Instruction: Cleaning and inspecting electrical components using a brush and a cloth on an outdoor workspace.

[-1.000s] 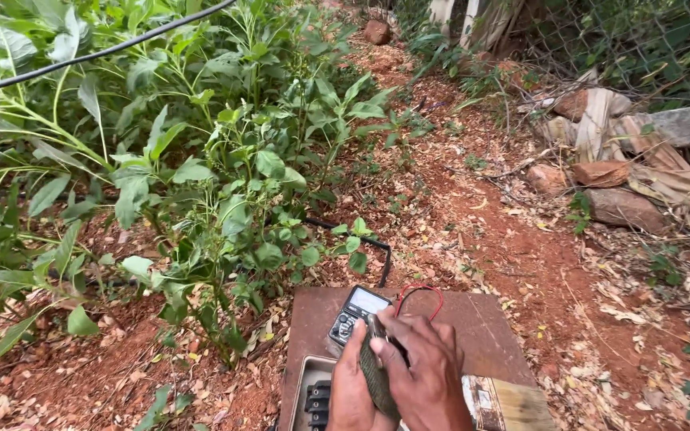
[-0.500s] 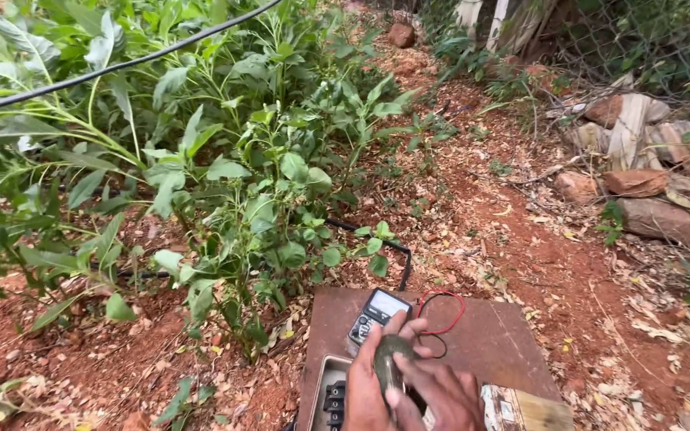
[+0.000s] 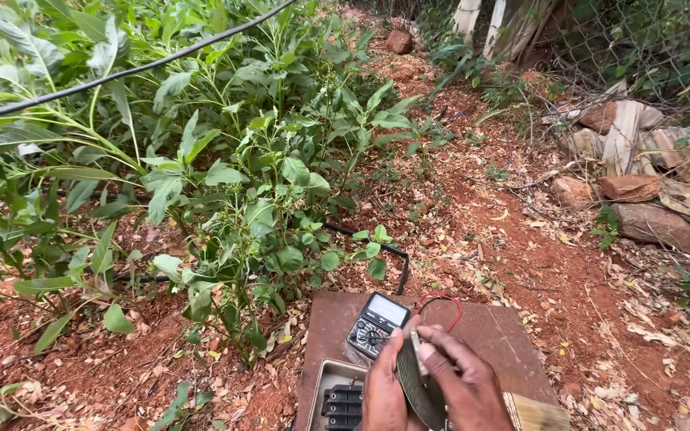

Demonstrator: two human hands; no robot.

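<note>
On the brown tabletop [image 3: 497, 335], an open grey case [image 3: 325, 391] holds black parts [image 3: 343, 399] near the left edge. Just beyond it lies a multimeter [image 3: 377, 323] with red lead [image 3: 441, 302]. Left hand [image 3: 382, 391] and right hand [image 3: 465, 383], fingers curled, both grip a dark ribbed disc [image 3: 418, 383] edge-up beside the multimeter.

Open board [image 3: 505, 335] right of the hands, meter [image 3: 377, 323] and leafy plants [image 3: 241, 223] crowding left.

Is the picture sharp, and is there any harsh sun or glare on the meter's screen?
Head view: soft, even daylight without hard shadows; plants sharp, the multimeter screen pale but not glaring; hands at the bottom edge, left hand and right hand, slightly soft.
</note>
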